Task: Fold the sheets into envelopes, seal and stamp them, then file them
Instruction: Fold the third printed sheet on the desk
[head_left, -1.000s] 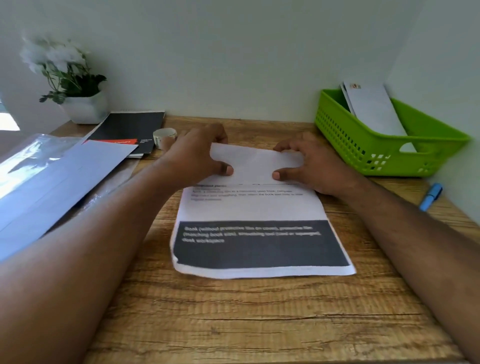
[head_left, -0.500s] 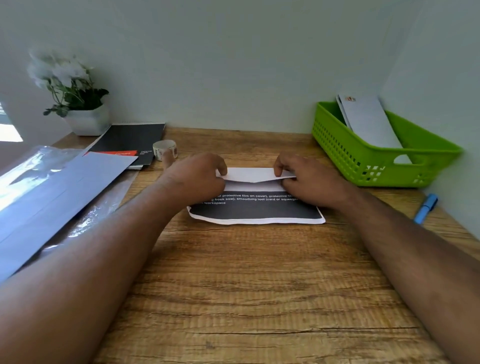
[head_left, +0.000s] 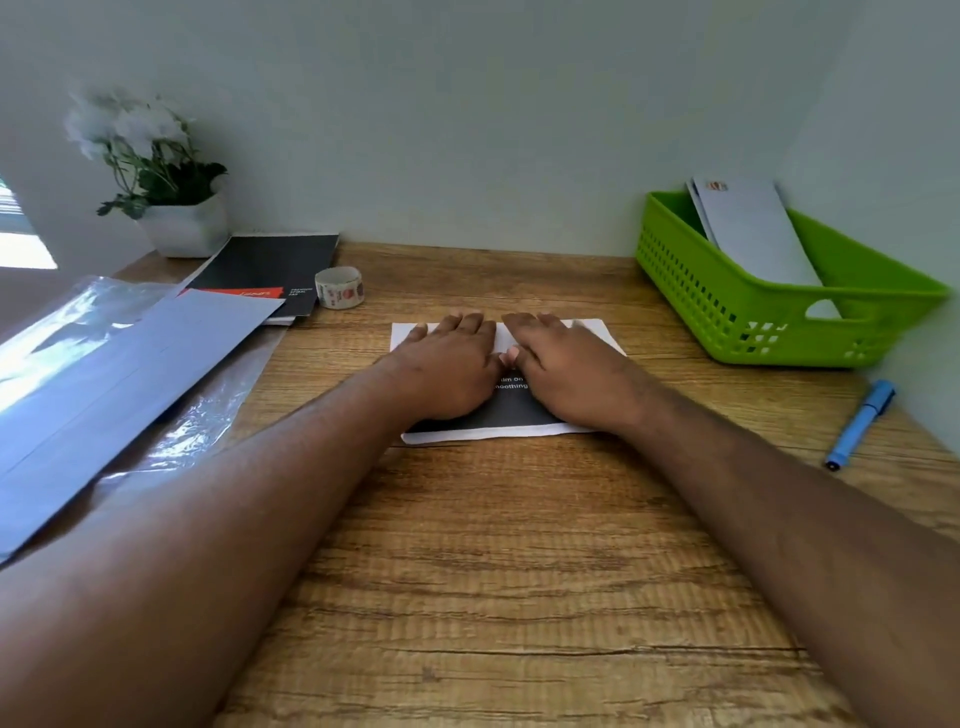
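Both hands have let go of the pinched flap since half a second ago and now lie flat; the fold that stood raised then is pressed down, and the sheet (head_left: 524, 410) reads as a squat folded block with white on top and its dark printed band toward me.

All of it sits on a wood-grain worktop (head_left: 519, 571) pushed into a corner of pale walls. At ten o'clock from the sheet stands a white pot of white flowers (head_left: 171, 208) against the back wall. Just in front of the pot lies a black notebook (head_left: 270, 265) with a red strip, and touching its right edge is a small roll of stamps (head_left: 339, 287). At nine o'clock a stack of pale envelopes (head_left: 119, 384) lies slanted on a clear plastic sleeve (head_left: 208, 415), overlapping the notebook's near corner. At two o'clock a green basket (head_left: 727, 322) sits against the right wall with a stamped envelope (head_left: 753, 234) leaning inside it. At three o'clock, well apart from the sheet, a blue pen (head_left: 860, 423) lies on the wood near the basket.

My left hand (head_left: 447, 364) and right hand (head_left: 566, 369) rest side by side on the sheet, palms down, fingers straight and pointing to twelve o'clock, fingertips reaching the far folded edge. The thumbs nearly meet in the middle. Both forearms run in from the near corners and converge on the sheet, which lies at the centre of the worktop, slightly toward the back.
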